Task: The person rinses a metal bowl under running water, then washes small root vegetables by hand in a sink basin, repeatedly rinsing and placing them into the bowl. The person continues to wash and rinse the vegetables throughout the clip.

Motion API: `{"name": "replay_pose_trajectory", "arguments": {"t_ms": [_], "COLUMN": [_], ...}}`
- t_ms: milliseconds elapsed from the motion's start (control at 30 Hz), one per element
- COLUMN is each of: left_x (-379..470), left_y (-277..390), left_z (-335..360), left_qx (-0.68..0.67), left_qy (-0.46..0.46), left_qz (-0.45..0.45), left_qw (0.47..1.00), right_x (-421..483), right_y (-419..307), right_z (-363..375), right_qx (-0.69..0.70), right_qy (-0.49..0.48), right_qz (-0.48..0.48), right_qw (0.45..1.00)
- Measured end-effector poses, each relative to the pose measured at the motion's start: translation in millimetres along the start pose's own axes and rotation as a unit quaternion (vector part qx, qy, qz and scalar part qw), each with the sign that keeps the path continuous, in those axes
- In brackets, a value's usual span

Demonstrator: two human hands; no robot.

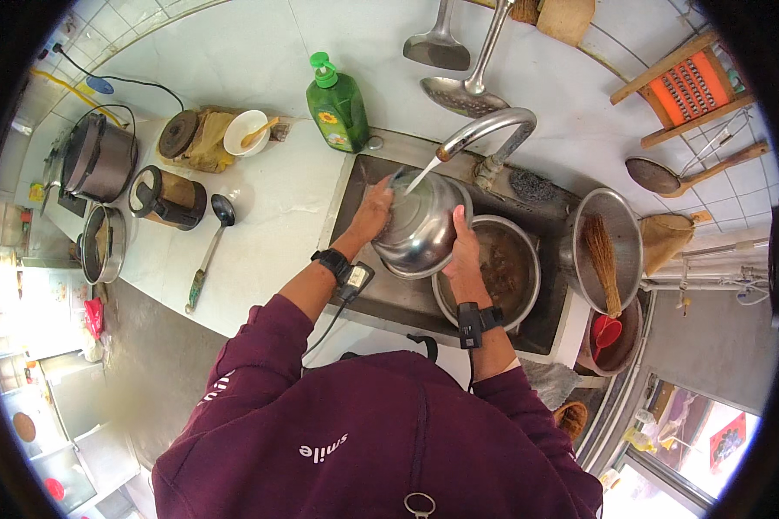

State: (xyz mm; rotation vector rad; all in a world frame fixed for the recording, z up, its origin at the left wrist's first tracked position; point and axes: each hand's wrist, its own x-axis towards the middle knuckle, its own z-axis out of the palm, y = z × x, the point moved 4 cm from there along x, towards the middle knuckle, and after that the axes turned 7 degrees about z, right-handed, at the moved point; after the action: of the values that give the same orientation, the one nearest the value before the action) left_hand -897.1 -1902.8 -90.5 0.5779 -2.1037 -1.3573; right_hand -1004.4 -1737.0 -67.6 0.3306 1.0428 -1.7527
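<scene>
Over the metal sink (pixel 363 194), both my hands hold a stainless steel bowl (pixel 422 227), tilted with its rounded outside facing up. My left hand (pixel 374 211) is at the bowl's far left side, with something thin and blurred near its fingers. My right hand (pixel 464 250) grips the right rim, thumb on the outer wall. Water runs from the curved faucet (pixel 487 133) onto the bowl's outside. Beneath and right of my right hand, a round metal basin (pixel 533 272) stands in the sink with murky water and brown pieces in it.
A green pump bottle (pixel 337 110) stands behind the sink's left corner. On the left counter lie a ladle (pixel 209 259), a white bowl (pixel 237 133) and a glass kettle (pixel 169 198). A metal colander (pixel 574 259) with a straw brush (pixel 600 259) is at right. A spatula (pixel 438 48) hangs above.
</scene>
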Motion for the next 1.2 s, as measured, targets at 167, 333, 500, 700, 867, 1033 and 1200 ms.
{"name": "replay_pose_trajectory", "arguments": {"t_ms": [167,333,500,700,867,1033,1200], "left_x": [-2,46,86,48,-34,-66,-79], "left_y": [-24,0,10,12,-2,-9,0], "left_z": [-26,-35,-12,-13,-9,-9,-19], "left_qx": [0.16,-0.165,-0.395,-0.177,-0.302,-0.407,-0.378], "left_qy": [-0.029,0.123,-0.011,-0.091,-0.122,-0.062,0.014], "left_qz": [-0.126,-0.156,-0.242,-0.184,-0.428,-0.452,-0.405], "left_qw": [0.979,0.966,0.886,0.963,0.843,0.792,0.833], "right_x": [-6,-15,-31,-36,-36,-35,-45], "right_y": [-14,-17,-14,-3,8,16,-1], "right_z": [-5,6,36,42,31,22,1], "right_qx": [-0.075,-0.225,-0.521,-0.784,-0.785,-0.827,-0.742], "right_qy": [-0.006,-0.016,-0.107,-0.142,-0.199,-0.176,-0.051], "right_qz": [-0.021,-0.035,-0.17,-0.26,-0.328,-0.336,-0.437], "right_qw": [0.997,0.974,0.83,0.546,0.486,0.414,0.505]}}
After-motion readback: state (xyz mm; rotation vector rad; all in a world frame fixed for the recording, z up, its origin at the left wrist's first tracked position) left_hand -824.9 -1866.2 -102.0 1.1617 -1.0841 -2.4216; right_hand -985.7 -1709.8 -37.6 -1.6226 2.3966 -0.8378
